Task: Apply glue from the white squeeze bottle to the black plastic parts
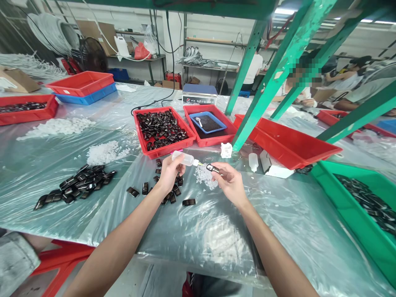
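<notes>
Bottle [187,159] and black part [213,168] sit almost tip to edge in the head view, over a scatter of small white pieces [204,176]. The left hand [169,171] grasps the bottle, tilted nearly flat with its thin nozzle aimed rightward. The right hand [230,179] pinches the part between thumb and fingers, its rounded end towards the nozzle. Whether tip and part touch is too small to tell, and so is any liquid. Good handling here, I judge, means a steady nozzle, a light, even squeeze and a grip on the part's far end, fingers clear of the tip. Resting the forearms on the bench could calm any shake; too hard a squeeze might smear the part's face.

Clear plastic film [278,210], wrinkled and glossy, covers the bench. Loose black parts [176,189] lie near the left hand, in front of a red tray [157,154] heaped with more. Beside it, another red tray [213,142] holds a blue tray [210,131] with a white spoon [199,121]. A green bin [343,206] of dark pieces stands at the right. Green beams [275,78] slant overhead; behind are a scale [199,94], a black fan [93,55], shelving and several co-workers.
</notes>
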